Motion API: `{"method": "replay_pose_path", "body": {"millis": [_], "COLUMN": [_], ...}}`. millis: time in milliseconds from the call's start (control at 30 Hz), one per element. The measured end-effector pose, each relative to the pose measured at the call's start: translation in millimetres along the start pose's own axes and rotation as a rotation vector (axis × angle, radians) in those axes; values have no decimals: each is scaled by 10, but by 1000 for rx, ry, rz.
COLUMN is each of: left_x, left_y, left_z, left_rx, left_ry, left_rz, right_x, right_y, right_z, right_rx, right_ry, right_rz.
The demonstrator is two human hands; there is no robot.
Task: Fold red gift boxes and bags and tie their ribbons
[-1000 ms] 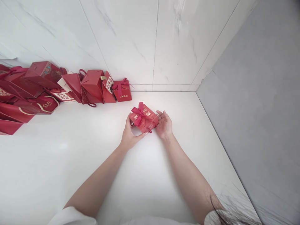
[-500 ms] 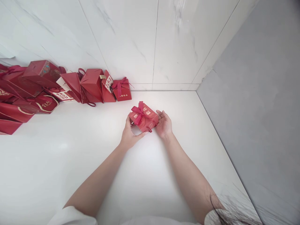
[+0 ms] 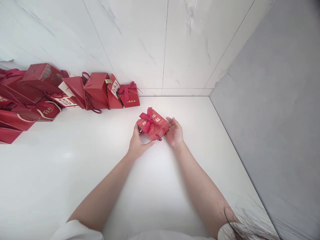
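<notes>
A small red gift box (image 3: pixel 157 128) with printed characters sits in the middle of the head view, between my two hands. On its upper left side is a tied pink-red ribbon bow (image 3: pixel 148 119). My left hand (image 3: pixel 137 144) grips the box from the left, thumb along the near side and fingers round the far left edge, partly hidden. Against the right side rests my right hand (image 3: pixel 175 134), palm turned up and fingers stretched out, some of them behind or under the box. Whether the box touches the table I cannot tell.
Several red gift boxes (image 3: pixel 96 90) line the wall at the back left, some with ribbons or cord handles. The nearest is a small bowed box (image 3: pixel 129 95). A marbled tile wall (image 3: pixel 140 43) closes the back of the white table (image 3: pixel 82 150); a grey wall (image 3: pixel 275 116) bounds the right.
The view has shifted very slightly, so the row of boxes sits a little further left. My hands and the gift box hold the same pose.
</notes>
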State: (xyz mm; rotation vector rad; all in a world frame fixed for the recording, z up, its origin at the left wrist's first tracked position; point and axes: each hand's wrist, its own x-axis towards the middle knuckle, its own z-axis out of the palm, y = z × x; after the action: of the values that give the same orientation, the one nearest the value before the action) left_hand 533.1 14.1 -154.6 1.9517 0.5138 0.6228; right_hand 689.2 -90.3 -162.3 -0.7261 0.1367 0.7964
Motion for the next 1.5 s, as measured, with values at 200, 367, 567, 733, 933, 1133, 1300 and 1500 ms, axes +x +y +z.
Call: {"method": "replay_pose_path", "body": {"millis": [200, 367, 567, 733, 933, 1133, 1300, 1500], "left_x": [-1, 1, 3, 2, 2, 1, 10, -100], "left_y": [16, 18, 11, -1, -8, 10, 23, 109], "left_z": [-1, 1, 2, 0, -4, -2, -6, 8], "left_rx": [-10, -6, -13, -8, -4, -2, 16, 135], "left_ry": [-3, 1, 3, -3, -3, -1, -2, 140], "left_rz": [3, 7, -2, -7, -1, 7, -6, 177], "right_x": [-1, 5, 9, 6, 8, 1, 5, -39], "right_y": [-2, 2, 1, 0, 3, 1, 3, -3], "right_z": [3, 0, 1, 0, -3, 5, 7, 12], "right_rx": [1, -1, -12, 0, 8, 10, 21, 74], "right_ry": [5, 7, 2, 0, 1, 9, 16, -48], "right_rz": [2, -1, -3, 4, 4, 6, 8, 47]}}
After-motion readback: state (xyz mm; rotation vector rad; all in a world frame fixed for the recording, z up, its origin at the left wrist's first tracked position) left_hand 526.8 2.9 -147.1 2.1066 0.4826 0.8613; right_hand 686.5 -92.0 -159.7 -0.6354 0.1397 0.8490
